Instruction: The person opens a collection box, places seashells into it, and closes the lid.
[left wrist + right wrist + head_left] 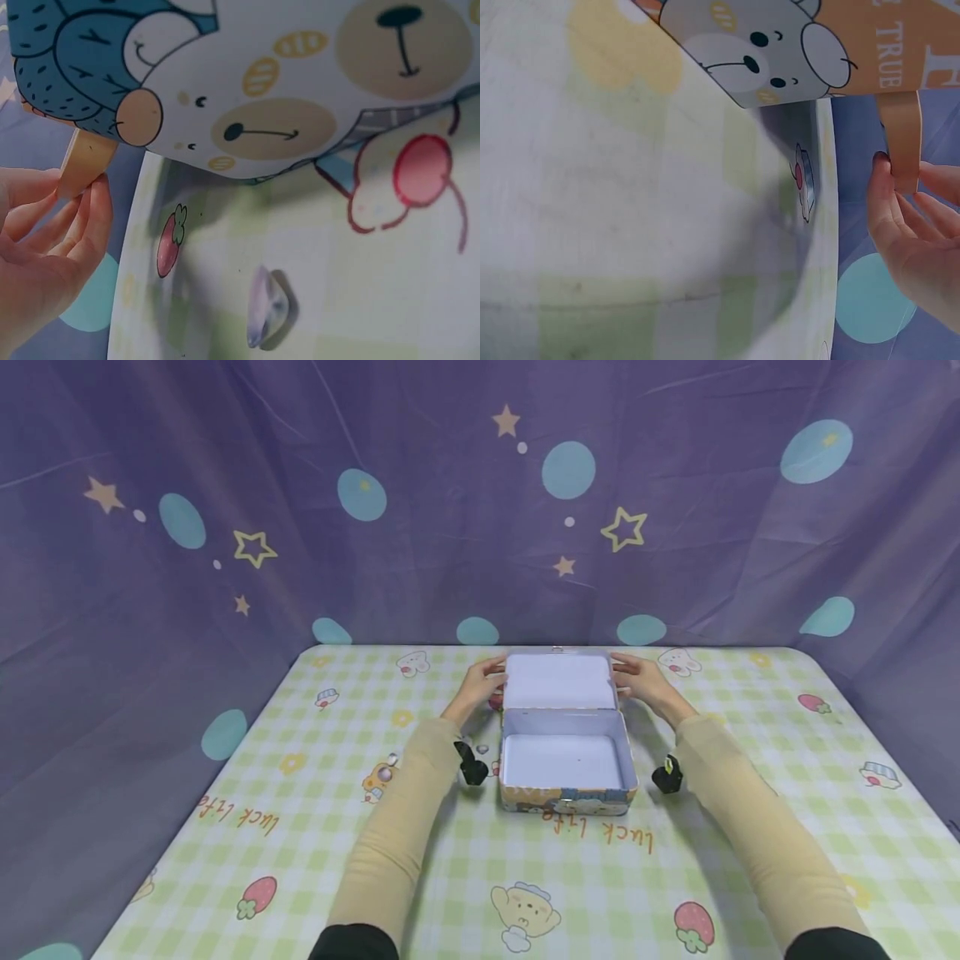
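A printed tin box (567, 800) stands on the table with its hinged lid (558, 681) raised at the back. White lining shows inside the lid and across the bare bottom of the box. My left hand (481, 683) pinches the lid's left edge; in the left wrist view, thumb and fingertips meet on the lid's orange rim (86, 161). On the opposite side my right hand (649, 683) pinches the right edge, its thumb and fingers around the orange rim (901, 142) in the right wrist view. Cartoon bears cover the box's outer walls.
A small shell-like piece (266, 307) lies on the tablecloth left of the box. Farther left are small shiny pieces (386, 773) beside my left sleeve (397, 827). Dark wrist mounts hang under both forearms. A purple curtain (480, 510) rises behind the checked table (360, 893).
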Motion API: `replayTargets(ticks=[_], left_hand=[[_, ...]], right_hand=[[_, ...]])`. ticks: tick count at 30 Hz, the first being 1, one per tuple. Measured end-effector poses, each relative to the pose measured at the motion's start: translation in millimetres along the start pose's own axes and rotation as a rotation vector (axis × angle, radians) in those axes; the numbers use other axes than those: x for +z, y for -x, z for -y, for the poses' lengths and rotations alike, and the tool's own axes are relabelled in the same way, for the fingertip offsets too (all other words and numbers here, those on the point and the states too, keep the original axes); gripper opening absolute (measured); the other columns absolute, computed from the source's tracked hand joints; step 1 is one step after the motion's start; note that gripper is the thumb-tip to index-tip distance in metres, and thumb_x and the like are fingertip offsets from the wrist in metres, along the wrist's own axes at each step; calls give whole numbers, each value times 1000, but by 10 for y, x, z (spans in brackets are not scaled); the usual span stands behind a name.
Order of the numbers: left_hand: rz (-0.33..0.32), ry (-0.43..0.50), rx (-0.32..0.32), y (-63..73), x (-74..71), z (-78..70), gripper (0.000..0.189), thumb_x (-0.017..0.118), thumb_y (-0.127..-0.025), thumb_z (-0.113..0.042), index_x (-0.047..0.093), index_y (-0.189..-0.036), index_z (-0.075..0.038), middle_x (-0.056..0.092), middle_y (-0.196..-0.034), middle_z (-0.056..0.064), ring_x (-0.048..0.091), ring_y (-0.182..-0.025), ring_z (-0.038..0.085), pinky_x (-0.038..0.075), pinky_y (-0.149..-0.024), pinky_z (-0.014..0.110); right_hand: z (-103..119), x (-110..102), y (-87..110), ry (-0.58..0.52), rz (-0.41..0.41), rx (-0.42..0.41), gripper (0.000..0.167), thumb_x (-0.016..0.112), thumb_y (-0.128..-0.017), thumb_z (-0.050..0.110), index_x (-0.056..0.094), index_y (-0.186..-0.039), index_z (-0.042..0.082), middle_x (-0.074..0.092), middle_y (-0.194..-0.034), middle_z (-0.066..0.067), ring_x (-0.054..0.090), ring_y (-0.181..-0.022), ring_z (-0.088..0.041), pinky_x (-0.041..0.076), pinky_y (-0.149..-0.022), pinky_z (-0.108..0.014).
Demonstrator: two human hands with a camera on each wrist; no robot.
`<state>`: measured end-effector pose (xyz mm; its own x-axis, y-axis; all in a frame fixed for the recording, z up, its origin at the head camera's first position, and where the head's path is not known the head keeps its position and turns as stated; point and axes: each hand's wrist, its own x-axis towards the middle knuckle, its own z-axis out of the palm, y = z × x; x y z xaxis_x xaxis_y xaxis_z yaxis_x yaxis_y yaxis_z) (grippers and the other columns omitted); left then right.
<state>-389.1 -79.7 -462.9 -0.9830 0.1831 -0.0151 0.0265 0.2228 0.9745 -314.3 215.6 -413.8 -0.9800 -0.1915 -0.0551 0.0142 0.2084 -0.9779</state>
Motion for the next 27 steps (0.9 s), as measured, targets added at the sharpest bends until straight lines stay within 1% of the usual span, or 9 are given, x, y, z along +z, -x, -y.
replayTargets(ticks=[3,7,8,10,15,17,20,22,27], left_hand=[[-5,-31,18,-62,-19,86,45,54,-85,-2,45,-128,-5,55,-116,18,62,-74,23,52,-67,36],[-9,-68,124,-309,-100,451,42,60,-84,-21,51,-125,-14,59,-109,9,63,-77,19,51,-67,29],[-23,-79,150,-335,-112,504,41,60,-84,-25,53,-123,-15,60,-107,8,63,-78,19,50,-66,28],[-31,-82,190,-257,-132,463,42,61,-83,-32,55,-121,-17,60,-104,5,62,-78,16,49,-65,26],[-57,-110,144,537,-90,-377,35,54,-88,-17,53,-120,-3,57,-111,16,58,-91,25,48,-77,32],[-60,-108,142,785,-81,-615,33,50,-89,-9,51,-119,3,53,-115,23,55,-96,32,46,-82,38],[-52,-96,190,932,-104,-688,31,49,-89,-6,51,-117,6,52,-114,25,55,-96,34,46,-83,39],[-46,-88,203,1002,-129,-706,31,51,-88,-8,52,-116,5,53,-114,24,54,-96,36,46,-82,41],[-27,-176,247,1155,-195,-740,29,53,-88,-9,55,-114,3,56,-113,19,55,-93,31,46,-80,32]], right_hand=[[-2,-4,5,21,-5,-5,50,42,-91,2,23,-137,-4,32,-132,-31,52,-83,-8,49,-73,-22],[20,-12,58,31,-3,-11,50,42,-91,2,23,-136,-6,34,-130,-33,55,-84,-9,49,-77,-27],[30,-15,83,26,-1,-13,50,42,-91,3,23,-136,-6,34,-129,-33,56,-84,-9,48,-79,-30],[54,-20,143,18,3,-21,49,42,-91,4,23,-135,-8,35,-128,-35,57,-84,-8,46,-82,-34],[113,-38,320,32,18,-38,49,43,-93,10,24,-135,-8,37,-126,-35,59,-91,-18,43,-85,-40],[122,-40,393,43,28,-48,51,44,-93,12,24,-135,-7,36,-127,-34,58,-97,-22,43,-86,-40],[122,-35,494,46,35,-65,51,44,-93,13,24,-135,-8,36,-128,-34,57,-97,-21,44,-85,-39],[109,-21,554,40,30,-78,50,44,-93,12,25,-134,-9,36,-127,-34,58,-92,-12,45,-84,-39],[65,36,702,34,14,-102,48,46,-92,11,29,-132,-10,39,-125,-35,58,-86,-4,48,-79,-34]])
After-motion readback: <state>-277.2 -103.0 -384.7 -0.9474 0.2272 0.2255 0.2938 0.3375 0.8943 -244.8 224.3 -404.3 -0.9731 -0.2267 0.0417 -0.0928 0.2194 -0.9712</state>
